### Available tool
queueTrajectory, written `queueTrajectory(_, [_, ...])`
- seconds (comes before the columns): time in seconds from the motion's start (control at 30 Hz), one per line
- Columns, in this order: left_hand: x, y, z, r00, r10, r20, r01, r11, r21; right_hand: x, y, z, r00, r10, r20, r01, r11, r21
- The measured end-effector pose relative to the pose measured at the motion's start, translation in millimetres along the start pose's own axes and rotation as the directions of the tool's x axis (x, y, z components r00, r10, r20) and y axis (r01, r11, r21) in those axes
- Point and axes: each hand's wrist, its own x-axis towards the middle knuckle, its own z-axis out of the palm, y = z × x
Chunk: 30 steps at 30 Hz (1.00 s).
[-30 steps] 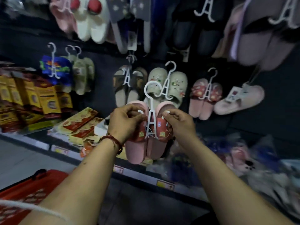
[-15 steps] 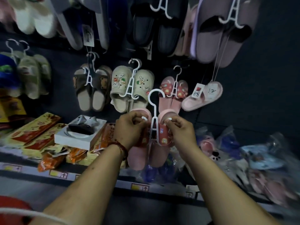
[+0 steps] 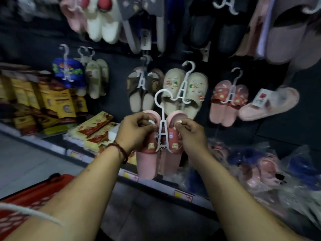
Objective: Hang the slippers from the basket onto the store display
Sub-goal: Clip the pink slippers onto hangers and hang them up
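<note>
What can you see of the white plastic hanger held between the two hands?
The white plastic hanger has an open curved hook on top, a thin stem and an A-shaped frame below. It is upright in mid-air, its hook free and not yet on the display. A pair of pink slippers with red printed straps hangs on its side arms. The left hand pinches at its left arm tip, the right hand at its right tip.
</note>
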Motion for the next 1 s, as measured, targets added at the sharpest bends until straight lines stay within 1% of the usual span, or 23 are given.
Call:
queueTrajectory(0.1, [-18,-14,-57,0.992,-0.046,-0.116,0.053,0.997,0.061,-14,3,60,0.989,-0.009,0.151,-0.003,0.997,0.083])
queueTrajectory(0.17, [-33,-23,-95,0.978,-0.086,-0.189,0.106,0.989,0.1,-27,4,100,0.969,0.006,0.249,-0.042,0.989,0.139])
queueTrajectory(0.23, [-51,-33,-136,0.95,-0.12,-0.289,0.17,0.974,0.152,-43,1,143,0.929,0.02,0.37,-0.092,0.98,0.178])
queueTrajectory(0.3, [-70,-41,-175,0.91,-0.132,-0.392,0.217,0.959,0.18,-63,-3,182,0.866,0.032,0.499,-0.14,0.973,0.181])
queueTrajectory(0.4, [-98,-51,-220,0.879,-0.15,-0.452,0.266,0.942,0.205,-93,-4,223,0.789,0.038,0.613,-0.172,0.972,0.16])
queueTrajectory(0.53, [-135,-78,-257,0.839,-0.172,-0.516,0.307,0.933,0.187,-122,4,269,0.706,0.014,0.708,-0.163,0.976,0.143])
queueTrajectory(0.6, [-143,-85,-271,0.828,-0.23,-0.511,0.354,0.922,0.157,-131,10,290,0.678,0.001,0.735,-0.135,0.983,0.124])
queueTrajectory(0.7, [-152,-82,-288,0.791,-0.349,-0.502,0.413,0.911,0.018,-142,17,312,0.634,-0.016,0.773,-0.11,0.988,0.11])
queueTrajectory(0.73, [-154,-82,-293,0.778,-0.367,-0.51,0.429,0.903,0.004,-146,19,317,0.617,-0.016,0.787,-0.108,0.989,0.105])
queueTrajectory(0.8, [-156,-84,-300,0.773,-0.378,-0.509,0.453,0.891,0.025,-153,22,321,0.599,-0.007,0.801,-0.107,0.99,0.088])
queueTrajectory(0.87, [-155,-92,-307,0.781,-0.384,-0.492,0.474,0.878,0.067,-157,21,325,0.601,0.003,0.799,-0.126,0.988,0.092])
queueTrajectory(0.93, [-154,-98,-313,0.803,-0.381,-0.458,0.487,0.863,0.136,-158,19,328,0.609,0.018,0.793,-0.157,0.983,0.098])
queueTrajectory(1.0, [-152,-102,-317,0.82,-0.385,-0.423,0.499,0.843,0.201,-158,19,329,0.615,0.015,0.789,-0.144,0.985,0.094])
